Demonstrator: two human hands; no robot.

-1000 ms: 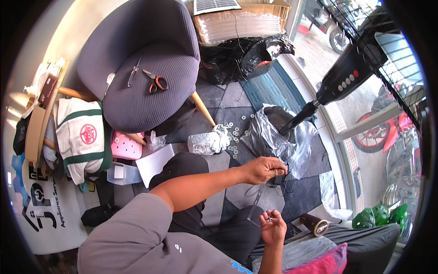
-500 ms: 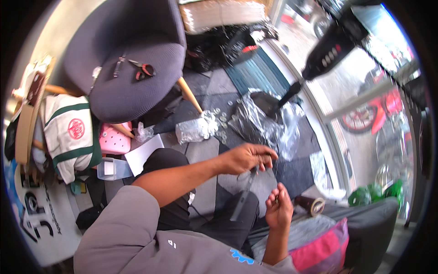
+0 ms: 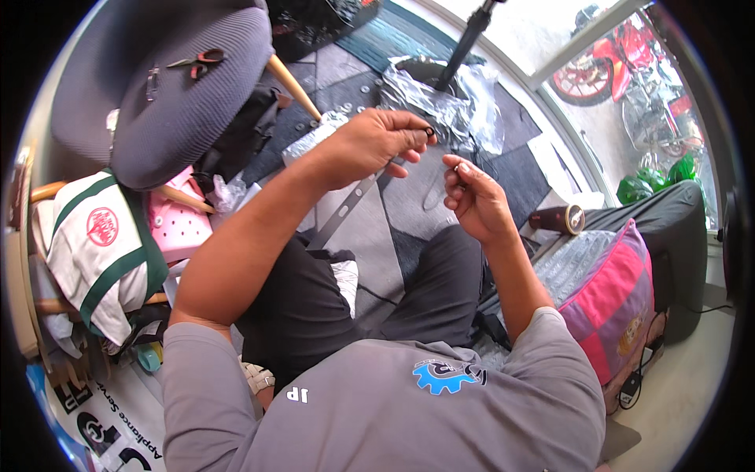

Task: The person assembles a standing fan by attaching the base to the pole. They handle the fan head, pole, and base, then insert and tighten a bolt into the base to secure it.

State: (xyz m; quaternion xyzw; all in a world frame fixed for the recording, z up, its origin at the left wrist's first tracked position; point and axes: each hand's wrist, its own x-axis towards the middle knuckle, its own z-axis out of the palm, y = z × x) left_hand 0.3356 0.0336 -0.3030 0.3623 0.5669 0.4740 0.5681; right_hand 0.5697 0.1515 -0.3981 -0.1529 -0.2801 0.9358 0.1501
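Observation:
My left hand is closed, pinching a small dark ring between thumb and forefinger. A long flat slotted metal strip is gripped under its other fingers and slants down toward my left knee. Just to the right and a little lower, my right hand has its fingers curled in a pinch. A tiny piece shows at its fingertips, too small to name. The two hands are apart, above the grey patterned rug between my knees.
On the left stands a dark padded chair with scissors on its seat. Below it are a white-green bag and a pink clog. Clear plastic lies ahead by a black pole. A cup and pink cushion are at right.
The view has tilted, and both hands sit higher in it. The strip has swung from hanging below my left hand to slanting toward my left knee. My right hand's palm and fingers have turned leftward.

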